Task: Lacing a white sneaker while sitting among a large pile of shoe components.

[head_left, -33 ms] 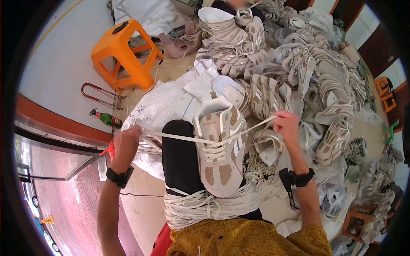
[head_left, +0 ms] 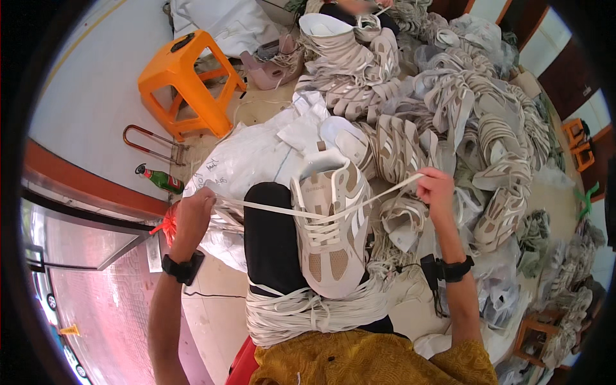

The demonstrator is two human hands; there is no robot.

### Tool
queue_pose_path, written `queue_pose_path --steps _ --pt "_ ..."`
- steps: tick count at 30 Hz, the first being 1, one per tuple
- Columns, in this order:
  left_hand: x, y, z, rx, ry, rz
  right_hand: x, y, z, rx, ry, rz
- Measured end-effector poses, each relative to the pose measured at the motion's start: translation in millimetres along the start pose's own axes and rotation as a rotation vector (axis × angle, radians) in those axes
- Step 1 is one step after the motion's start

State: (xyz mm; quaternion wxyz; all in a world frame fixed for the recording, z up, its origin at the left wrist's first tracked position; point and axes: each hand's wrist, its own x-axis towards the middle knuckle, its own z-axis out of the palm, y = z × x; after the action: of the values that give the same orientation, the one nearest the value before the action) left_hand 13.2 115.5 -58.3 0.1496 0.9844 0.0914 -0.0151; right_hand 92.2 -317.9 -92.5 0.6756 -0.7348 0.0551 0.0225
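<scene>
A beige and white sneaker [head_left: 331, 256] rests on my lap beside my black-clad left knee, its toe toward me. White lace crosses its lower eyelets. From the upper eyelets, one end of the shoelace [head_left: 256, 205] runs to my left hand [head_left: 195, 208], whose fingers are closed on it. The other end stretches up to my right hand [head_left: 436, 190], pinched between the fingers. Both ends look taut, spread wide to either side. Across my thighs lies a thick bundle of white laces [head_left: 314, 314], tied at the middle.
Heaps of similar sneakers [head_left: 507, 141] cover the floor ahead and right. A white sack [head_left: 250, 157] lies beyond my knees. An orange stool [head_left: 186, 83], a green bottle [head_left: 162, 179] and a wall stand at left. Part of another person [head_left: 359, 8] shows at the top.
My right hand has shifted slightly to the right with its lace end. Otherwise the scene looks much the same.
</scene>
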Motion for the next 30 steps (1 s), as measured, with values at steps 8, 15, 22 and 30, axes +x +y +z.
queue_pose_path --steps 8,15,22,30 --pt "2.2 2.4 -20.2 -1.841 -0.032 0.008 5.0 -4.6 -68.4 0.703 -0.307 -0.304" --pt "5.1 -169.0 -101.3 -1.773 0.236 0.132 4.8 -49.8 -278.5 0.606 -0.344 -0.477" --pt "-5.0 -272.4 -181.3 -0.267 0.568 -0.013 8.3 -44.5 -466.1 0.231 0.359 -0.292" --pt "-72.0 -347.0 -229.9 -1.100 0.888 -0.218 19.0 -128.8 -596.9 -0.760 0.516 -0.281"
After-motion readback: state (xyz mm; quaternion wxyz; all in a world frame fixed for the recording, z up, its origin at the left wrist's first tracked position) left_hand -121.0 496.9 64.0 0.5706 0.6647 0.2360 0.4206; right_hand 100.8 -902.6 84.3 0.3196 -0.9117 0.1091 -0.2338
